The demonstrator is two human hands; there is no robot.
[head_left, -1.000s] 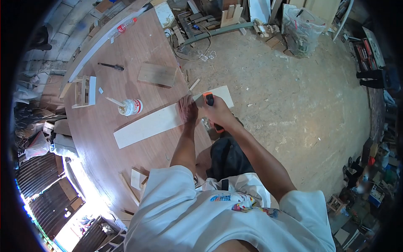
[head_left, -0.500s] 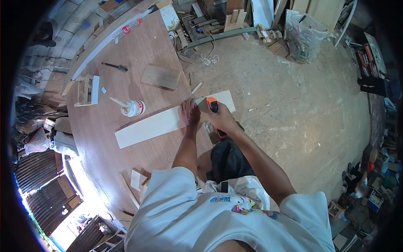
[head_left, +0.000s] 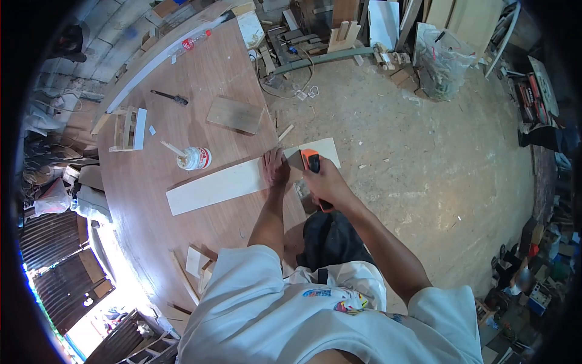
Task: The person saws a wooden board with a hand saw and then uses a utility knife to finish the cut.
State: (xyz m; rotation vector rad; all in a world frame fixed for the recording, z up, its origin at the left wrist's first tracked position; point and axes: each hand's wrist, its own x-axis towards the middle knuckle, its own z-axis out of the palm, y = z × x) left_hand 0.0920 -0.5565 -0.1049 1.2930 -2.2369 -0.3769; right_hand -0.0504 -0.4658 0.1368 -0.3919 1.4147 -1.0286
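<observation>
A long pale wooden board lies across the table edge, its far right end sticking out past it. My left hand presses down on the board near that edge, fingers laid out over its top. My right hand is wrapped round the orange and black handle of a handsaw. The saw's grey blade meets the board just right of my left hand; most of the blade is hidden by the handle and my hand.
On the brown table stand a white jar with a stick in it, a wooden block, a dark tool, a small wooden frame and a plastic bottle. A bag of scraps stands on the floor.
My right hand and the saw have shifted slightly down toward my body, and more of the handle's lower end shows. My left hand stays on the board. The whole view has shifted a little.
</observation>
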